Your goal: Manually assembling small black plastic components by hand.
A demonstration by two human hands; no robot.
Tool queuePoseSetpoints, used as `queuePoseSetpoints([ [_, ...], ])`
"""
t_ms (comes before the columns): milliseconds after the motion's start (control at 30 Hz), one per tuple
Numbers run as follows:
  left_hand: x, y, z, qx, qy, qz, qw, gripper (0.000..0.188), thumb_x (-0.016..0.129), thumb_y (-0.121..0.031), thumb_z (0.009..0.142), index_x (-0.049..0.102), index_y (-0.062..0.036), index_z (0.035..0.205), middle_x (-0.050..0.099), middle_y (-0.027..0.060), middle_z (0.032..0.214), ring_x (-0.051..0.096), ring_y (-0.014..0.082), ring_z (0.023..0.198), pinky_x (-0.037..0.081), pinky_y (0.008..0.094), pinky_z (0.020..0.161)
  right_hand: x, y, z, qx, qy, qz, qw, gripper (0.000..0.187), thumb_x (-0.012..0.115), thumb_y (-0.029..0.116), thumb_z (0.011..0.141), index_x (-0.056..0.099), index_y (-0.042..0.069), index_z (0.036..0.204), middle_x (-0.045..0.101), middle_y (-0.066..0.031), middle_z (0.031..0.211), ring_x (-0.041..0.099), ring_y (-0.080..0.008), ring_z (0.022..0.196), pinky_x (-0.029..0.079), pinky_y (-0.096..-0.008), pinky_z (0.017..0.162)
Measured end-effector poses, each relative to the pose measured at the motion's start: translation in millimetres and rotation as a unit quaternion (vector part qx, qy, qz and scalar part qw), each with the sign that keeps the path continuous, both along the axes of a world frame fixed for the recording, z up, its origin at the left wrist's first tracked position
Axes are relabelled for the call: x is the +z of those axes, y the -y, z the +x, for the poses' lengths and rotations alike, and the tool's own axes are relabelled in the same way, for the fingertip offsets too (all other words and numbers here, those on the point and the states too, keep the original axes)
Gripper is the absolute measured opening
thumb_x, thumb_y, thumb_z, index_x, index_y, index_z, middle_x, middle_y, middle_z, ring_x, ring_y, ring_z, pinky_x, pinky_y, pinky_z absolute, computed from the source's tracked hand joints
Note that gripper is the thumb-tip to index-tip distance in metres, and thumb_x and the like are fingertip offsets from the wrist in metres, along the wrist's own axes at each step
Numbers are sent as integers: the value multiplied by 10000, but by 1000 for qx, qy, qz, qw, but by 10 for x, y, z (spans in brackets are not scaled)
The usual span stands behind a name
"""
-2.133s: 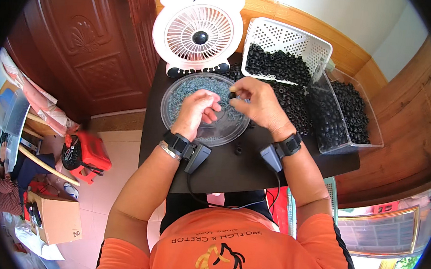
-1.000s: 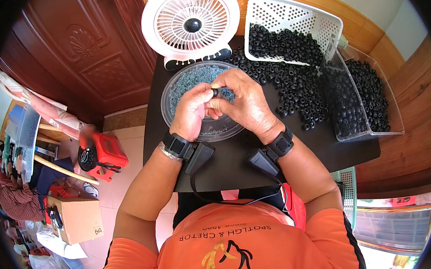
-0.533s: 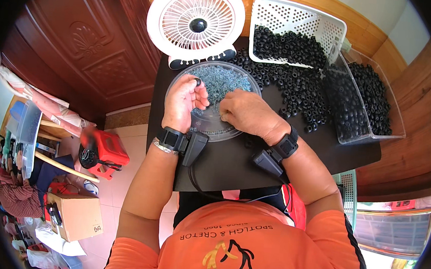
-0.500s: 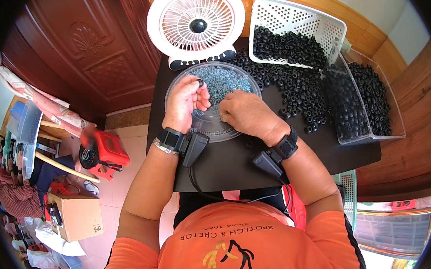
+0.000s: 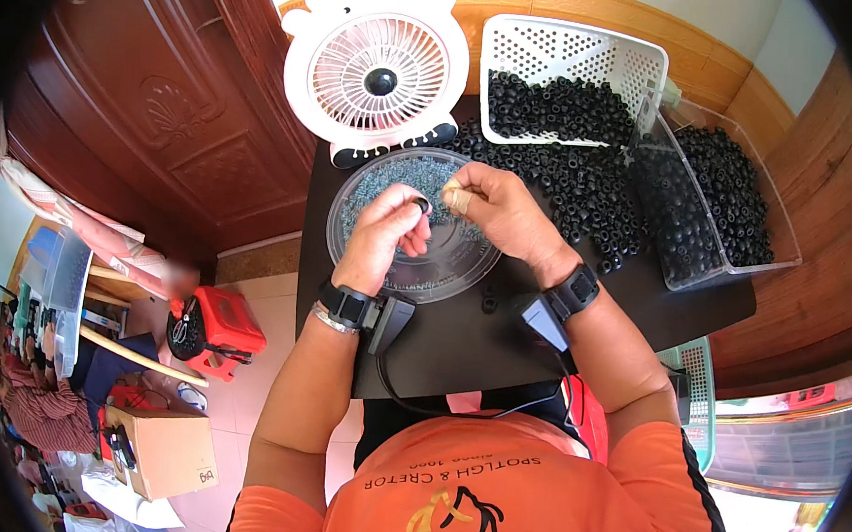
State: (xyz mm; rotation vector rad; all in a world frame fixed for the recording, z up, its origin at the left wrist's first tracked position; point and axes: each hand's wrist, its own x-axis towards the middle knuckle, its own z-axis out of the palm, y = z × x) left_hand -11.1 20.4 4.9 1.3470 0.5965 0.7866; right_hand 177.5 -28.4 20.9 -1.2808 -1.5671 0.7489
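Note:
My left hand (image 5: 386,236) is over the near part of a round clear tub. Its thumb and fingers pinch a small black ring-shaped part (image 5: 421,205). To the right, my right hand (image 5: 504,212) faces it, with thumb and forefinger pressed together. What those fingertips hold, if anything, is too small to make out. The clear tub (image 5: 445,270) stands under both hands. Tiny pale blue translucent pieces (image 5: 383,176) fill its far half, while its near floor shows few of them.
Behind the tub stands a white fan (image 5: 380,82). Loose black parts (image 5: 589,193) spread over the dark table (image 5: 630,320). More fill a white perforated basket (image 5: 579,49) and a clear bin (image 5: 687,274). Another black part (image 5: 489,303) lies near the tub. Cables hang from my wrist devices.
My right hand has risen from the tub's pieces, its fingertips now pinched. The left hand has moved toward it, still holding the black ring-shaped part. The whole view has shifted slightly.

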Motion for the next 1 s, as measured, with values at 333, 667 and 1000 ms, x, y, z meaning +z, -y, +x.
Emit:
queuePoseSetpoints([
  [333, 39, 80, 64, -62, -77, 96, 990, 205, 471, -202, 930, 554, -31, 1006, 556, 27, 757, 524, 101, 646, 433, 234, 602, 42, 43, -1, 127, -172, -44, 976, 120, 596, 123, 906, 597, 5, 883, 581, 12, 766, 520, -60, 726, 440, -226, 646],
  [667, 65, 189, 99, -47, 25, -23, 998, 205, 445, -212, 952, 534, -29, 974, 547, 49, 746, 542, 137, 644, 437, 247, 605, -79, -4, -81, 118, -235, -70, 962, 221, 652, 207, 878, 526, 50, 785, 583, -12, 664, 490, -49, 588, 365, -191, 502],
  [1000, -46, 182, 109, -37, 65, -43, 996, 227, 471, -270, 935, 537, -53, 936, 543, 34, 709, 534, 136, 598, 417, 249, 570, 89, 64, 56, -130, 235, 213, 939, 174, 685, 197, 789, 599, 54, 740, 596, -93, 667, 607, -242, 608, 478, -335, 560],
])
